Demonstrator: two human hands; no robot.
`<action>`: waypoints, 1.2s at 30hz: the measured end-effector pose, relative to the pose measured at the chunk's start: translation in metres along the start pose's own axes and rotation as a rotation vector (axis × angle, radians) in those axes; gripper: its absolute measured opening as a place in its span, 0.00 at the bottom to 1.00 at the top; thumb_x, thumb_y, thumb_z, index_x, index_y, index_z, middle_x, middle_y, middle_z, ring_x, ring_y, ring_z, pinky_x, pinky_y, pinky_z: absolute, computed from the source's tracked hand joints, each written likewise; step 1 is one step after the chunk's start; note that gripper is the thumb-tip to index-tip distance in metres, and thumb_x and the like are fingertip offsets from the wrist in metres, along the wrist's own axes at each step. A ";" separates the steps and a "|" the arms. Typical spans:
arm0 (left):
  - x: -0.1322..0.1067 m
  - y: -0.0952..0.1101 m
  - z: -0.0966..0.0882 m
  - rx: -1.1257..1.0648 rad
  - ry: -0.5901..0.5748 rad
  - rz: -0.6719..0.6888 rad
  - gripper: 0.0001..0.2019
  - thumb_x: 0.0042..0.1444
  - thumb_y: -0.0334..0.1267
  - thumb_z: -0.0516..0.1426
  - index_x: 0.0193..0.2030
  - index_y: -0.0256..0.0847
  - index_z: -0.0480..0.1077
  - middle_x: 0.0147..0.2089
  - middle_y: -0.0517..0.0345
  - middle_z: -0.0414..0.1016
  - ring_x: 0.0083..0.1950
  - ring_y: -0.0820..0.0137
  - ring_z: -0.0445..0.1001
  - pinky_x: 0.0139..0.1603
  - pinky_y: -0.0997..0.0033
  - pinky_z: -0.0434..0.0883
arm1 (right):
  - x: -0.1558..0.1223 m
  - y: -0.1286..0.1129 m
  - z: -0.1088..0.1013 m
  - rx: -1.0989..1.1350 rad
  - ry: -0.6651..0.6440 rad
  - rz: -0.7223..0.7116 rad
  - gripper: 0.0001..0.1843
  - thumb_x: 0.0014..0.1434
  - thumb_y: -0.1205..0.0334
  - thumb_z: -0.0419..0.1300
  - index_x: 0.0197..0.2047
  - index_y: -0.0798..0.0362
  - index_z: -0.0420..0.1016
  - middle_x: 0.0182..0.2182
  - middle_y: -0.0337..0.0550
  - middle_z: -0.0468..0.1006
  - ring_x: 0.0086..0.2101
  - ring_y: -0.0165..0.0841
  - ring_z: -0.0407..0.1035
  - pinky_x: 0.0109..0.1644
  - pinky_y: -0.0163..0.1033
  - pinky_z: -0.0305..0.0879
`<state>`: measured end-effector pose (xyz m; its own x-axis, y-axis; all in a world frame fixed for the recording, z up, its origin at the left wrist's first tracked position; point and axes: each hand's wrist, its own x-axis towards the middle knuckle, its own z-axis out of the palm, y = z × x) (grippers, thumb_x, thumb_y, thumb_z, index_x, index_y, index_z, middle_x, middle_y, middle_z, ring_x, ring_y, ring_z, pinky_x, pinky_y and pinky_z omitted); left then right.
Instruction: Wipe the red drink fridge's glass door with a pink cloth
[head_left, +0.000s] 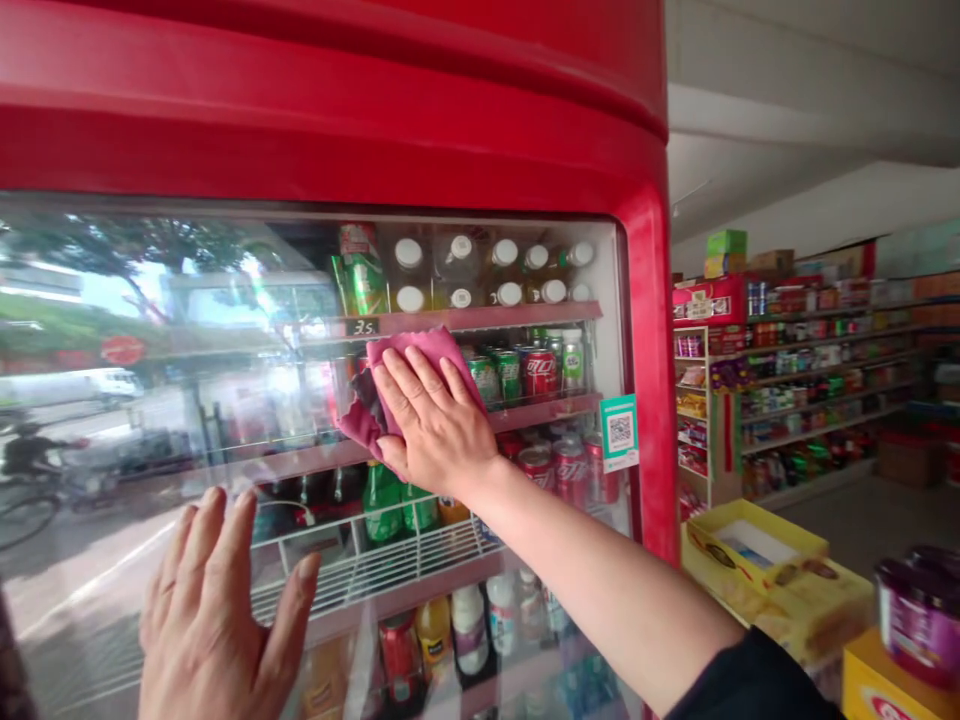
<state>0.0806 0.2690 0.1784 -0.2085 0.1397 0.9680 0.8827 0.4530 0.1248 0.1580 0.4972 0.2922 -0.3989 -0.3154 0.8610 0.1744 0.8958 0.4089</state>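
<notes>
My right hand [435, 420] holds a pink cloth [471, 378] flat against the glass door [187, 400] of a red drinks fridge [360, 130]. Its fingers lie extended over the cloth, whose left edge is bunched and darker. At lower left, my left hand [217, 620] is raised with fingers and thumb apart and nothing in it. It is close to the glass; whether it touches, I cannot tell. Behind the door stand soda cans [538, 372], green bottles [382, 500] and white-capped bottles [409, 253] on shelves.
A QR code sticker [620, 432] is on the right side of the door. To the right are stocked store shelves [817, 375], a yellow open box [757, 545] and purple tubs [919, 620]. The glass reflects a street with trees and a cyclist.
</notes>
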 end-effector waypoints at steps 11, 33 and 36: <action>-0.003 0.066 0.043 -0.033 -0.034 0.058 0.42 0.72 0.53 0.53 0.87 0.55 0.40 0.89 0.51 0.41 0.87 0.38 0.44 0.84 0.22 0.50 | -0.066 0.100 -0.031 -0.108 0.032 0.093 0.44 0.76 0.46 0.54 0.85 0.58 0.47 0.84 0.46 0.46 0.82 0.43 0.37 0.87 0.55 0.29; 0.021 0.101 0.035 -0.053 0.001 0.148 0.42 0.73 0.49 0.56 0.87 0.51 0.41 0.89 0.47 0.42 0.88 0.42 0.43 0.85 0.26 0.49 | -0.065 0.158 -0.057 -0.145 0.101 0.444 0.47 0.72 0.51 0.56 0.85 0.62 0.45 0.84 0.54 0.44 0.82 0.48 0.38 0.86 0.60 0.37; 0.019 0.105 0.036 -0.058 -0.005 0.143 0.42 0.73 0.49 0.56 0.87 0.51 0.41 0.89 0.47 0.41 0.88 0.41 0.42 0.85 0.26 0.48 | -0.079 0.180 -0.067 -0.175 0.100 0.469 0.45 0.74 0.52 0.53 0.85 0.63 0.45 0.84 0.53 0.43 0.82 0.47 0.37 0.86 0.59 0.36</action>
<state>0.1545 0.3513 0.2017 -0.0808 0.2038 0.9757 0.9264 0.3765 -0.0020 0.2816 0.6621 0.3182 -0.1547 0.0715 0.9854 0.4655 0.8850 0.0088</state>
